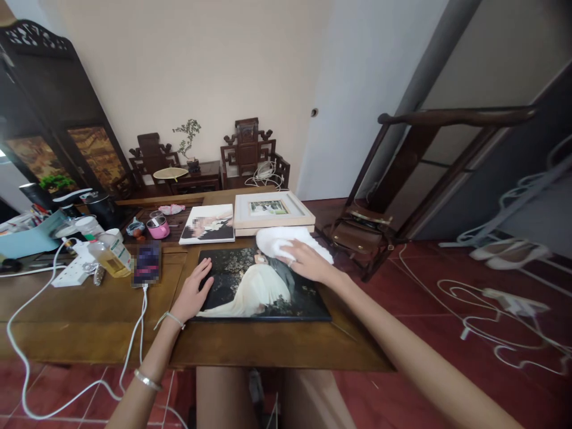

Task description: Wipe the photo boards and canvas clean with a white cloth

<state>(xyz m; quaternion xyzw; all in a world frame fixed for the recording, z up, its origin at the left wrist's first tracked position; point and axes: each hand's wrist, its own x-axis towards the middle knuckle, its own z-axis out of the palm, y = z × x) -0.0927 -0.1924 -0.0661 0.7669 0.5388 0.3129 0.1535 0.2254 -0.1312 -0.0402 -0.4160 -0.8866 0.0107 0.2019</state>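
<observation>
A wedding photo panel [264, 289] lies flat on the brown wooden counter [277, 344], near its front edge, showing a long white gown. At the panel's left edge the left grip [193, 293] rests palm down, fingers spread and holding nothing. At the panel's upper right corner the right grip [304, 260] is closed over a bunched white cloth [269, 239], which spreads past the panel's far edge; how tightly the fingers pinch it is hard to tell.

Just beyond the panel are a canvas print [210, 224] and, to that print's right, a white-framed picture [304, 210]. Left of the panel lies a smartphone [146, 262] with a white cable plugged in, its screen blurred; farther left stand a bottle of yellowish liquid [114, 257] and a white power strip [71, 271]. A pink mug [158, 229] sits beyond the panel's left side. Right of the panel, a brown handbag [357, 233] rests on a dark wooden chair [404, 156].
</observation>
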